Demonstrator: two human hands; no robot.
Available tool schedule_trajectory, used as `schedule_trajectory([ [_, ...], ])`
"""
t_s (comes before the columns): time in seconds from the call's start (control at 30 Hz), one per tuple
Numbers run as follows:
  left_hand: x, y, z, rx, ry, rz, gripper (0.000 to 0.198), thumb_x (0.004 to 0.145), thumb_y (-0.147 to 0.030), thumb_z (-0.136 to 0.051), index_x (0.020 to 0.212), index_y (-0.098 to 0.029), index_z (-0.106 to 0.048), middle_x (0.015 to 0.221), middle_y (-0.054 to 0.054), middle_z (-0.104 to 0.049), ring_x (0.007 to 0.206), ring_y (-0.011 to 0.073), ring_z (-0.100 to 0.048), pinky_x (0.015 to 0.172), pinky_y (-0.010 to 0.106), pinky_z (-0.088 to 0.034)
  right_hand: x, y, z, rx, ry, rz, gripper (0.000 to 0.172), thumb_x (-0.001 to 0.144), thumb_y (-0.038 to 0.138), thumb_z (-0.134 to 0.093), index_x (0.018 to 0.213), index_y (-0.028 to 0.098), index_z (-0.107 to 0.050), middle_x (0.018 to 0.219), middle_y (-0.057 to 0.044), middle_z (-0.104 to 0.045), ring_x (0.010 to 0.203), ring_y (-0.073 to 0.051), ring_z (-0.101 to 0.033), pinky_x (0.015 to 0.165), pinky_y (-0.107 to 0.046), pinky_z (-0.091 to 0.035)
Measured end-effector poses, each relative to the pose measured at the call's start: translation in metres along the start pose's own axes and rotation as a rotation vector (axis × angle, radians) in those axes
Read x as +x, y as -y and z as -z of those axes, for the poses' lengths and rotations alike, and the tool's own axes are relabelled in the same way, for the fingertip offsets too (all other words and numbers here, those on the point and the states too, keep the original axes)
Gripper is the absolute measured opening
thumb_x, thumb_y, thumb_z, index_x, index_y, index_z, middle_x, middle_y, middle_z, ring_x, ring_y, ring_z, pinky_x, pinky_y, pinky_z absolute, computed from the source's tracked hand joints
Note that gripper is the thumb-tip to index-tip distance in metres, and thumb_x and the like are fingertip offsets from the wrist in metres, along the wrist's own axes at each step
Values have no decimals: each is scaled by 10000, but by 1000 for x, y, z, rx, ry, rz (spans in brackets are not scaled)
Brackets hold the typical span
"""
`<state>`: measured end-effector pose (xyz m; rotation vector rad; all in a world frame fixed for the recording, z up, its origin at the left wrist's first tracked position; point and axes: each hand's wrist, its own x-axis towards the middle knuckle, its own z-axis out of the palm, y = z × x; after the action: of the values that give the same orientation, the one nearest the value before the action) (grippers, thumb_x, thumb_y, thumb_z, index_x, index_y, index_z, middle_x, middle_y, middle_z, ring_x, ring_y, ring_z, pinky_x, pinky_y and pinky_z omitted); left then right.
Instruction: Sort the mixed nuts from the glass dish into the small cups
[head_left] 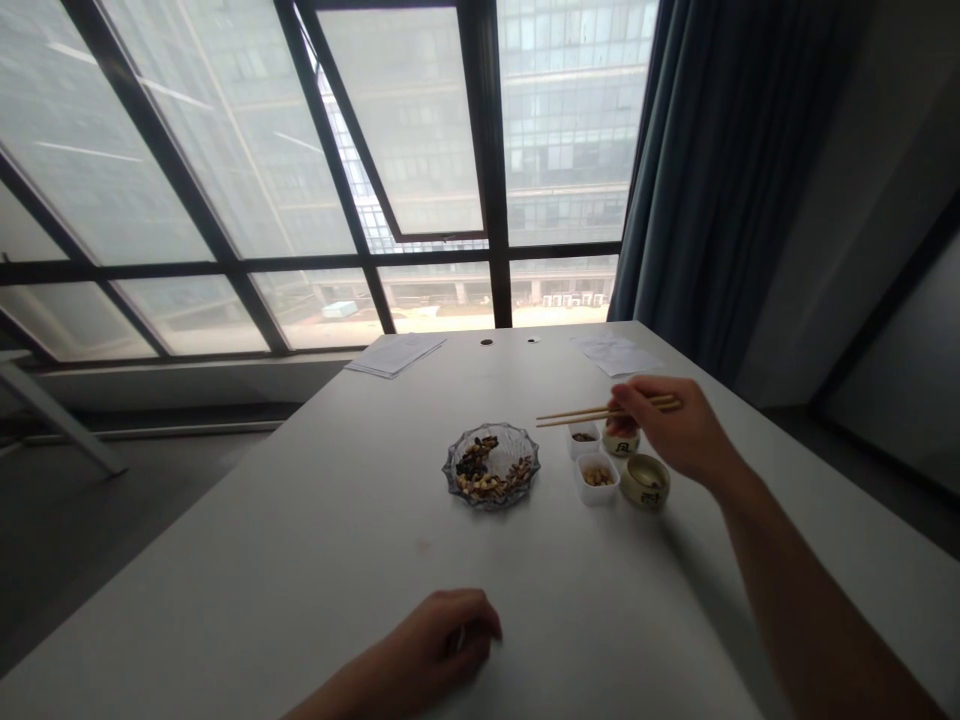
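My right hand (671, 420) grips a pair of wooden chopsticks (574, 415), their tips pointing left and slightly apart, with nothing visible between them. The tips are in the air near the right rim of a scalloped glass dish (529, 468), which holds dark seeds and lighter nut-like pieces (487, 484). Below the chopsticks stand two small white plastic cups, a back one (583, 440) and a front one (598, 480), each with small pieces inside. My left hand (454, 640) rests on the table with curled fingers, holding nothing visible.
Two small ceramic pots with dark characters, one behind (622, 441) and one in front (645, 485), stand beside the cups. Papers lie at the far left (396, 354) and far right (615, 354) of the white table (300, 560). Windows and a blue curtain (697, 200) are beyond.
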<state>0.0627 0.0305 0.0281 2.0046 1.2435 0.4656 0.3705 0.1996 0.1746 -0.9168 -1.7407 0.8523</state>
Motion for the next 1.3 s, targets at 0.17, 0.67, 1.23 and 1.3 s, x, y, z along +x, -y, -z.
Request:
schedule_trajectory([
  [0.17,0,-3,1,0,15,-21,246,850,-94,-552,1014,-224,-681,887,-12,-652,756,128,-563,719,223,-430,3,-20,-35,-92,185,-20,386,937,524,-631,776,181,-701,687,-52,-726,641,-202,-723,594,-280,-542],
  [0.67,0,-5,1,-20,0,-61,247,842,-86,-545,1006,-215,-678,909,0,-672,773,131,-589,732,217,-453,-3,-16,-55,-389,306,39,374,986,429,-582,707,194,-666,642,-17,-702,559,-158,-649,589,-274,-436],
  [1.23,1,-3,0,4,-18,-69,252,833,-88,-543,1001,-211,-684,898,4,-672,760,135,-585,715,220,-453,-5,-19,-64,-452,357,188,414,1013,462,-523,740,207,-704,687,-32,-698,639,-179,-635,619,-283,-430],
  [1.3,1,-3,0,2,-19,-71,243,840,-95,-543,1002,-211,-683,896,2,-668,748,131,-579,702,217,-449,-5,-21,-66,-445,368,181,432,1011,475,-523,730,200,-703,682,-34,-694,638,-177,-630,619,-281,-430],
])
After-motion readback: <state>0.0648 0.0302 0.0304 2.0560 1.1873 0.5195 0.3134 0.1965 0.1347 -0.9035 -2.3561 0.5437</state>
